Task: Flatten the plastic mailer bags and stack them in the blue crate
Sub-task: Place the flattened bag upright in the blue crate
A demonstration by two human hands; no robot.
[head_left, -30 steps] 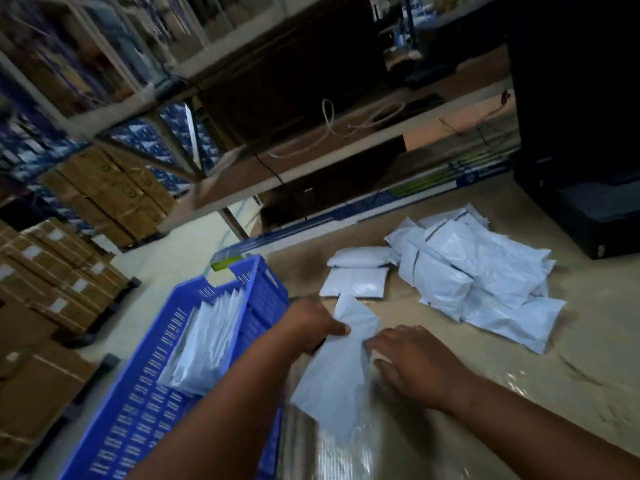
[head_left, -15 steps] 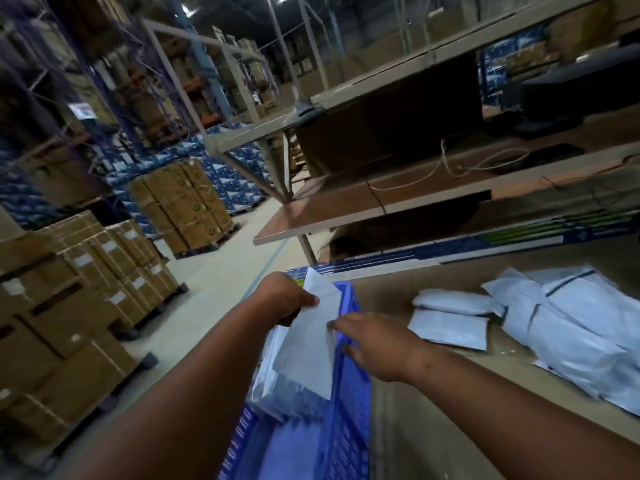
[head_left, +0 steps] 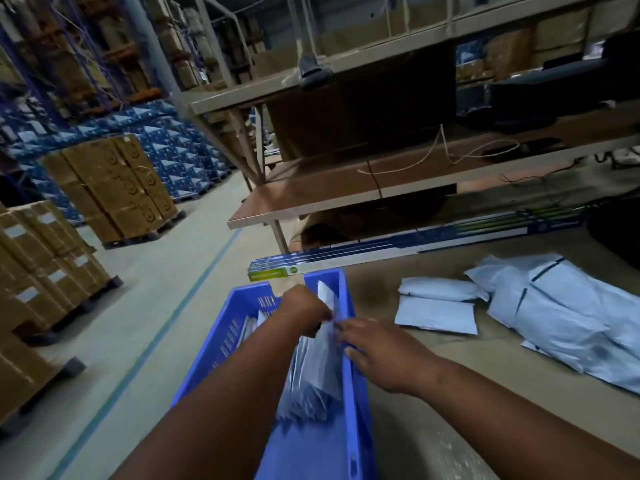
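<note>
The blue crate (head_left: 355, 393) stands at the left end of the brown table (head_left: 433, 393), with a row of grey mailer bags (head_left: 304, 393) standing on edge inside it. My left hand (head_left: 304, 311) grips the top of one grey mailer bag (head_left: 327, 351) inside the crate, against its right wall. My right hand (head_left: 377, 351) hovers over the crate's right rim, fingertips pinching the same bag's edge. On the table lie two separate mailer bags (head_left: 438, 315) and, at the right, a heap of several more (head_left: 568, 317).
Long flat boxes (head_left: 398, 251) lie along the table's far edge. Behind them stands a brown shelf unit (head_left: 381, 188) with cables. A dark case (head_left: 620, 230) sits at the far right. Pallets of cardboard boxes (head_left: 110, 192) stand on the floor at the left.
Both hands carried the bag from the table leftward over the crate's rim and lowered it among the standing bags. The camera swung left and up.
</note>
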